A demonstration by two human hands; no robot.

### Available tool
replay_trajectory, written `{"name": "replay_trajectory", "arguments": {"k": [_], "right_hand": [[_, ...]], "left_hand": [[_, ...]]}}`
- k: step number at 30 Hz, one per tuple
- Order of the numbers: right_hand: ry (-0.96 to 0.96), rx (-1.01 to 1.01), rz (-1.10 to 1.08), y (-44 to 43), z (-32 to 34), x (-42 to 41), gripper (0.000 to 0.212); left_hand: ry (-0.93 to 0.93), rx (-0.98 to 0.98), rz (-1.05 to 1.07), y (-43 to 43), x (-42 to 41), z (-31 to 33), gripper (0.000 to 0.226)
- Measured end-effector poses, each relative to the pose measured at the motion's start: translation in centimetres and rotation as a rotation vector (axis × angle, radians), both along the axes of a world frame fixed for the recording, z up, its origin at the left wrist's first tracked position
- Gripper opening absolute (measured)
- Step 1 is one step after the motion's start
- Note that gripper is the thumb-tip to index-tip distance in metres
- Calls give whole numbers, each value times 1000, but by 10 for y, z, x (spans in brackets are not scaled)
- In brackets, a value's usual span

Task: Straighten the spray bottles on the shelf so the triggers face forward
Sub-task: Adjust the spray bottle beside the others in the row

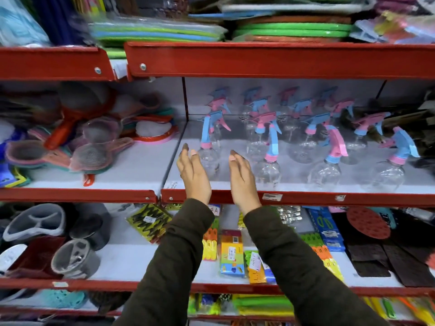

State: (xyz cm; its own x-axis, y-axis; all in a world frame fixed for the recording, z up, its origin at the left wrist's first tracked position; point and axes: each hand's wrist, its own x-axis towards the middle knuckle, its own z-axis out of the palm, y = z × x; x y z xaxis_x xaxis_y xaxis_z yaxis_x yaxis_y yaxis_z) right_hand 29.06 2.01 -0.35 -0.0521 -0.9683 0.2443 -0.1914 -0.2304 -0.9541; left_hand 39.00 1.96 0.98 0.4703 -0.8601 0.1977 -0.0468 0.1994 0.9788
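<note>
Several clear spray bottles with pink and blue trigger heads stand on the middle shelf [306, 188], their triggers turned various ways. The front-left bottle [209, 147] has a blue head and pink collar. My left hand [194, 172] is held flat just left of it, and my right hand [241, 177] just right of it, palms facing each other, fingers apart, neither touching the bottle. Another front bottle [268, 161] stands right of my right hand, and two more front bottles [326, 168] [390, 170] sit further right.
A red shelf lip [329, 198] runs below my wrists. Mesh strainers [94, 149] pile up in the left bay behind a divider [186, 102]. Packaged goods [231, 255] fill the shelf below; stacked mats [292, 29] lie above.
</note>
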Motion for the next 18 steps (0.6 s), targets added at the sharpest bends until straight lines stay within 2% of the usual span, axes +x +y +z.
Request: {"name": "replay_trajectory", "arguments": {"k": [4,8,11,14,18], "right_hand": [[8,122,25,-26,5,29,47],[-49,209,38,-35,5,37,43],[-104,215,34,-36,-5,33,42],[-103,188,41,-30,-15,26,47],[-73,188,49,-17,-19,23,45]], "left_hand": [[94,198,-177,-32,24,0,76],[91,233,-268,-55,35,-27,64],[92,240,-278,-49,41,-31,77],[56,225,-313,-27,47,-23,69],[13,218,-343,-12,46,-23,82]]}}
